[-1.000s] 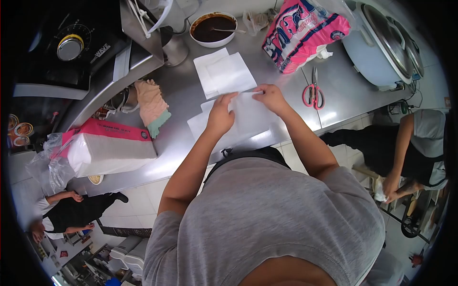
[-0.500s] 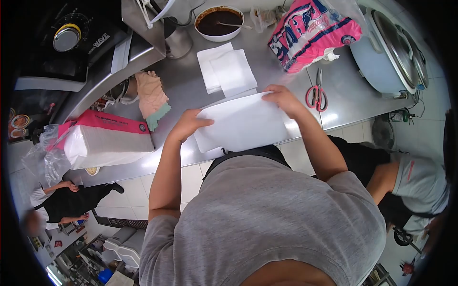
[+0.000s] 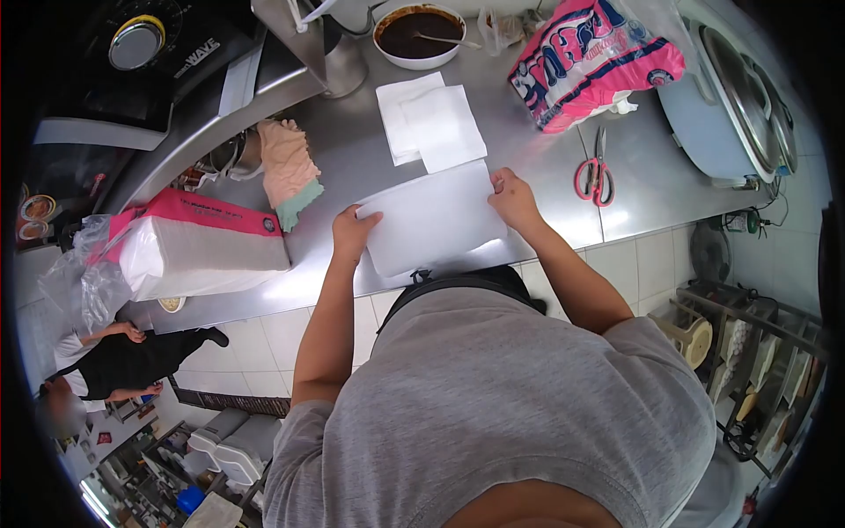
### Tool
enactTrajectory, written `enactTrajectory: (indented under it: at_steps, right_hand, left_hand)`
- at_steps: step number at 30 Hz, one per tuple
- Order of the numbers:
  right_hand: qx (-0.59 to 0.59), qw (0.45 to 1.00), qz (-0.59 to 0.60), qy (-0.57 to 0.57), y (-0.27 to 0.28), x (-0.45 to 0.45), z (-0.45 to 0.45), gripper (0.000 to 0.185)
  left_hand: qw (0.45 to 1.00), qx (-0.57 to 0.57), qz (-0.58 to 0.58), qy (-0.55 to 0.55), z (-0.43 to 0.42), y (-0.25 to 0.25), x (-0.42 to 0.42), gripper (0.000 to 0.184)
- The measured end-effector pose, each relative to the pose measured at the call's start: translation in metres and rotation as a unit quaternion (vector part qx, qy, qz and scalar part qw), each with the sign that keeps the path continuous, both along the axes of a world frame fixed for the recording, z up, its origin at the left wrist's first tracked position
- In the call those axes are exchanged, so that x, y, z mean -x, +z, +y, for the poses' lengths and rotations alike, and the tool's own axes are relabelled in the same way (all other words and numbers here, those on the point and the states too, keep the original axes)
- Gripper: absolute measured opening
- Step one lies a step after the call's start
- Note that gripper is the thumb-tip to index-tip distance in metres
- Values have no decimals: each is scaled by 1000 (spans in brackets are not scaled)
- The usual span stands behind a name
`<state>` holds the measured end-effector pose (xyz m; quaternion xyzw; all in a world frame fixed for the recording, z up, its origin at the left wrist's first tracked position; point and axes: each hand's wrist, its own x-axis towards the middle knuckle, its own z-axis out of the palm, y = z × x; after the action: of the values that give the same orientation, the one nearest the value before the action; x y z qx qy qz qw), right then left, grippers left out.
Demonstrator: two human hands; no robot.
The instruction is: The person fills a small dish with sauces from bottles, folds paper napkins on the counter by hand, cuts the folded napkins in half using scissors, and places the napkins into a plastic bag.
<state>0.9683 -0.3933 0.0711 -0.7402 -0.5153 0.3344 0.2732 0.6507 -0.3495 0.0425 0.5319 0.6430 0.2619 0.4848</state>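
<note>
A white paper sheet is stretched between both hands over the front edge of the steel counter. My left hand pinches its left upper corner, thumb on top. On the right, my right hand grips the opposite upper corner with fingers curled. Just beyond the sheet lie folded white papers, overlapping one another. Red-handled scissors rest on the counter to the right of my right hand.
A bowl of dark sauce and a pink plastic package stand at the back. A napkin pack and cloth are left. A large white cooker stands right. A person is at far left.
The sheet has been drawn toward the body and spread between my hands, which moved apart. The person at the right has gone out of view.
</note>
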Motion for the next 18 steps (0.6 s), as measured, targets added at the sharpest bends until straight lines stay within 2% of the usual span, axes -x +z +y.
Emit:
enactTrajectory:
  at_steps: [2,5,8,9,10,11,12,13,14,15,17,18]
  right_hand:
    - [-9,1000,-1,-11,-17,0,-7,29]
    - [-37,999,-3,-36,-23,3,1,27]
    - [-113,993,-10,-30,-42,2,-3,25]
    - [-134,991,1,-17,-48,-2,-6,25]
    - [-152,986,-66,27,-53,-6,-2,29]
    - [-111,990,-85,26,-60,-11,-5,33]
    - [-166,978,-114,54,-71,-16,-5,39]
    - [-205,967,-138,70,-52,-11,-2,45]
    - [-239,951,-159,115,-42,-12,4,50]
    - [-239,947,-155,146,-21,-4,8,57]
    - [-239,930,-186,207,10,19,23,63]
    - [-257,915,-197,241,12,29,38,65]
  left_hand:
    - [1000,-11,8,8,2,-2,1,29]
    - [979,-58,192,-29,6,1,-1,33]
    - [972,-96,214,-21,3,-2,-7,39]
    - [971,-54,232,-15,-1,-2,-8,45]
    - [959,-131,251,-11,-7,-4,-7,52]
    - [962,-108,250,-9,-16,15,-8,58]
    - [926,-213,311,25,-26,24,-4,61]
    - [946,-163,278,44,-36,56,5,58]
    - [935,-170,307,52,-47,59,23,55]
    - [953,-55,295,47,-59,98,43,59]
    - [954,50,294,40,-86,134,118,57]
    - [943,73,303,112,-103,142,161,61]
